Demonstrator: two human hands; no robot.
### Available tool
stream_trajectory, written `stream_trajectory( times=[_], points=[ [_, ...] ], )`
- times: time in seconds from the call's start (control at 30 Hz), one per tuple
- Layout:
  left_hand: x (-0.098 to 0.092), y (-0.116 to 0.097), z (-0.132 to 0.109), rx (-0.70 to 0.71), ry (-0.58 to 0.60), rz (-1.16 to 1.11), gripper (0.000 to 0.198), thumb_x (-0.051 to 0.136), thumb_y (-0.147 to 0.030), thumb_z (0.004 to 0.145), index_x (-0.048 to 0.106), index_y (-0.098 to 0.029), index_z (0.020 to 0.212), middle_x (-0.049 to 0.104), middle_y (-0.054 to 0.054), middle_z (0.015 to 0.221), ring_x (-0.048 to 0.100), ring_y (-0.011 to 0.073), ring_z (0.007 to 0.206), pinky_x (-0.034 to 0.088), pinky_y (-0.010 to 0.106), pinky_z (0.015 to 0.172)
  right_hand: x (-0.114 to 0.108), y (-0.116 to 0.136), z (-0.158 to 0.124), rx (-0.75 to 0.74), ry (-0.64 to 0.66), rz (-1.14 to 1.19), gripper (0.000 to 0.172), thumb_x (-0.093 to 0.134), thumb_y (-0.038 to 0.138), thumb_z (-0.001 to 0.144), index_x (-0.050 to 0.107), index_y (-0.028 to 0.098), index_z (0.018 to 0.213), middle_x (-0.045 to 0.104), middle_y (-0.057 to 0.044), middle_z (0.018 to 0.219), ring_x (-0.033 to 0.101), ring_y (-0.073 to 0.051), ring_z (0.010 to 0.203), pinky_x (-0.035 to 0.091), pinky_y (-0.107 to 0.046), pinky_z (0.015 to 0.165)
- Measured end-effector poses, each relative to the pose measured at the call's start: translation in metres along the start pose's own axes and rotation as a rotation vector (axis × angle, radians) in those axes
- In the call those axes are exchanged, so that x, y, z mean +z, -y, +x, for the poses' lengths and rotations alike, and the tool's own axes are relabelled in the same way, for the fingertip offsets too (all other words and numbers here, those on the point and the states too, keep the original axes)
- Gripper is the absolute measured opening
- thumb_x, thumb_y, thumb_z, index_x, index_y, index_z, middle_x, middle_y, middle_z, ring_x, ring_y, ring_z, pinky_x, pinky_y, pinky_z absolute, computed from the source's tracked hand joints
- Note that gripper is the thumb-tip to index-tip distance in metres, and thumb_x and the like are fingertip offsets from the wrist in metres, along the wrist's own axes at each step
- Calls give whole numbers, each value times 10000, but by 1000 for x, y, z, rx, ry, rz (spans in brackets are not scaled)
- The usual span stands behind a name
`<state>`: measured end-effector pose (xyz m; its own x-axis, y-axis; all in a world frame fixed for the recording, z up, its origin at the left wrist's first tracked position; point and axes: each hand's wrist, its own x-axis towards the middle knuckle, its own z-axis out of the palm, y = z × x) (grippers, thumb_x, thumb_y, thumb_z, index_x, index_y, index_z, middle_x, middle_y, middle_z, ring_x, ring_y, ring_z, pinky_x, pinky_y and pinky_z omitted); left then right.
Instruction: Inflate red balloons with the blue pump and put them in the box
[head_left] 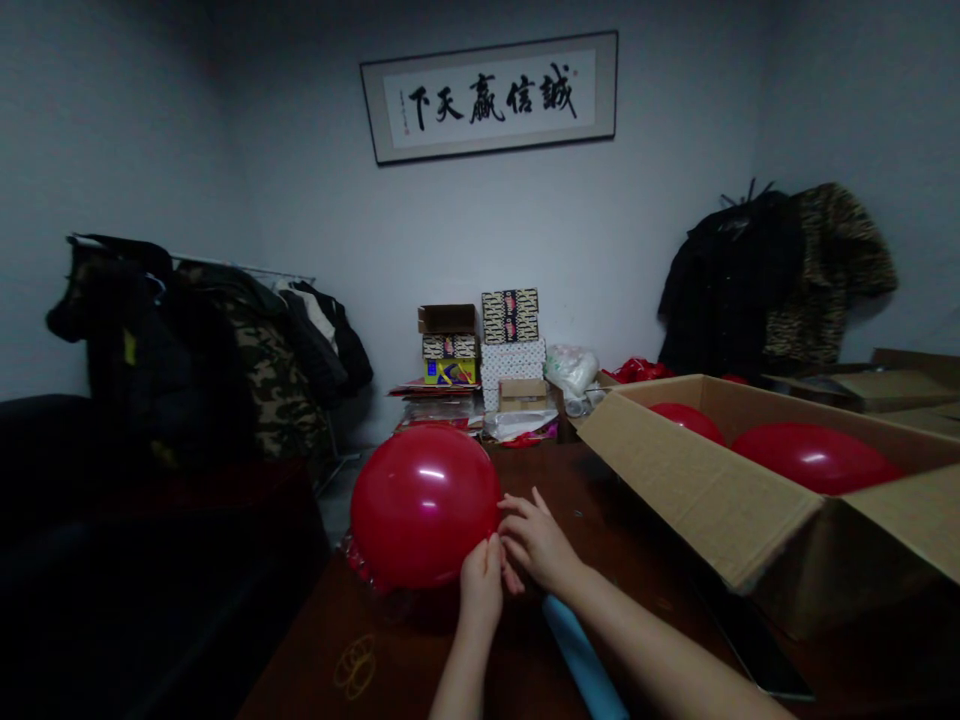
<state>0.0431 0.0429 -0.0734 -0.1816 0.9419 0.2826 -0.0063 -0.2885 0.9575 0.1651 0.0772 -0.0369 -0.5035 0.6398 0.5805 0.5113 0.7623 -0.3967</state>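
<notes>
A large inflated red balloon [424,505] is in front of me, low over the dark wooden table [405,660]. My left hand [481,582] is closed in a pinch at the balloon's neck, on its lower right side. Right beside it, my right hand [541,545] has its bent fingers at the same neck, with one finger raised. The neck itself is mostly hidden between the fingers. Under my right forearm lies a long light blue tube-shaped thing [579,655]. A clear bag with red bits [358,560] shows partly behind the balloon.
At right, an open cardboard box [697,490] holds red balloons [814,455]. A flat dark object [757,640] lies beside it. Stacked boxes [512,355] and a plastic bag [571,370] stand at the back. Coats [255,360] hang at left, a dark sofa [150,590] below.
</notes>
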Motion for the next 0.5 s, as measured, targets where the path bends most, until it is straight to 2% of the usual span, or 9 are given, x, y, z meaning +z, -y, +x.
stream_trajectory(
  times=[0.23,0.5],
  points=[
    [-12,-17,-3,-8,18,-8,434,419,-581,785,396,-222,542,409,-66,303,488,138,321,373,237,404,-7,15,4,-4,-5,40,123,479,213,815,593,248,844,582,-25,1106,421,-198,1212,62,-540,1064],
    [-16,-18,-4,24,57,-4,394,410,-534,811,420,-217,577,453,-58,337,507,144,356,415,251,444,-14,21,1,-17,-5,17,85,551,200,734,612,251,764,582,-12,1112,367,-222,1251,50,-547,1059]
  ],
)
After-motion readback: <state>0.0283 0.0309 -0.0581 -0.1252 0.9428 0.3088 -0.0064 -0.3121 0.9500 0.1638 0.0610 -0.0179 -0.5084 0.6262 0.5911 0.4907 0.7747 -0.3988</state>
